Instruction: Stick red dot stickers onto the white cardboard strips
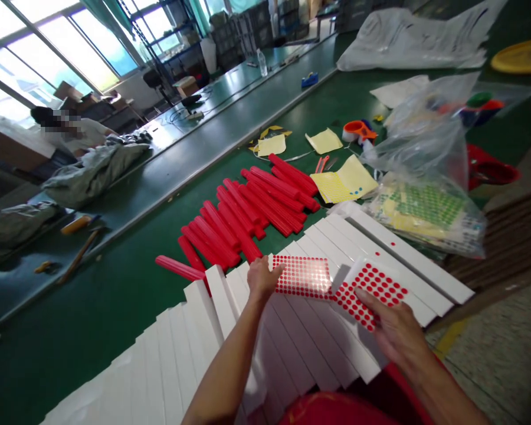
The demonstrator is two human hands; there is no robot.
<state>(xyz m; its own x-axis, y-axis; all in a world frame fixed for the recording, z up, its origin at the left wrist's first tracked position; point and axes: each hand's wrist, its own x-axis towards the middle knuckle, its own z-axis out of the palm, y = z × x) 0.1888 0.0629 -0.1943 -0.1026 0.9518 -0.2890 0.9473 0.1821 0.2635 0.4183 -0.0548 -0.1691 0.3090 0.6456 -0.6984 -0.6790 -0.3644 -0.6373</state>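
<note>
My left hand [261,278] pinches the left edge of a sheet of red dot stickers [303,276], held flat over a row of long white boxes [292,342]. My right hand [392,330] lies with fingers spread along a second sheet of red dot stickers [374,286] that rests tilted on the white boxes. The two sheets touch at their inner corners. Beyond the boxes lies a pile of several red sticks [248,212] on the green table [92,313].
A clear plastic bag [425,177] with sheets of green dot stickers sits at the right. Yellow backing papers [345,180], an orange tape dispenser [358,130] and a red container [336,410] at my front are nearby. A person sits far left behind a conveyor [181,165].
</note>
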